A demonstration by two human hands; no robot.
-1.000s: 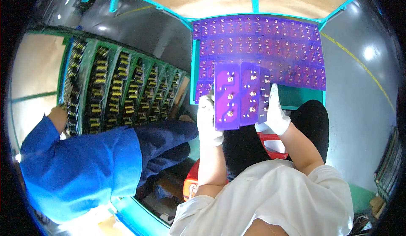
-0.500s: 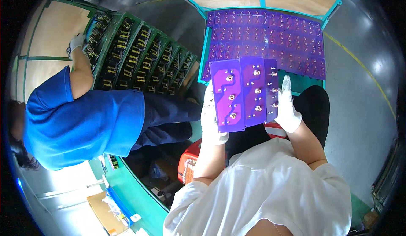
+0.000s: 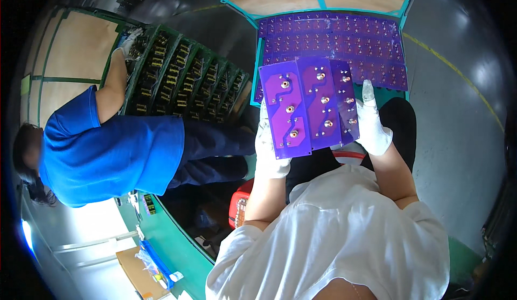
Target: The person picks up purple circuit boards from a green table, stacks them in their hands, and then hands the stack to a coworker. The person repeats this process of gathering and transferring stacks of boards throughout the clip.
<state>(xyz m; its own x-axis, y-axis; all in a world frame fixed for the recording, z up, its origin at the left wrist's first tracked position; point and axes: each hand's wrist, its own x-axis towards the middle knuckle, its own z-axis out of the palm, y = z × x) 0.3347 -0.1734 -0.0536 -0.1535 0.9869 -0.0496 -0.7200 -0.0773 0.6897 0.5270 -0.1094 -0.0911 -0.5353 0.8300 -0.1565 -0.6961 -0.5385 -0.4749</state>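
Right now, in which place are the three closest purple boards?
In the head view, the three boards are just right of centre, between the gloved left hand and right hand, partly hiding the teal tray with more purple boards.

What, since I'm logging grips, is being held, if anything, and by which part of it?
Overlapping purple circuit boards: left hand at their left edge, right hand at their right edge.
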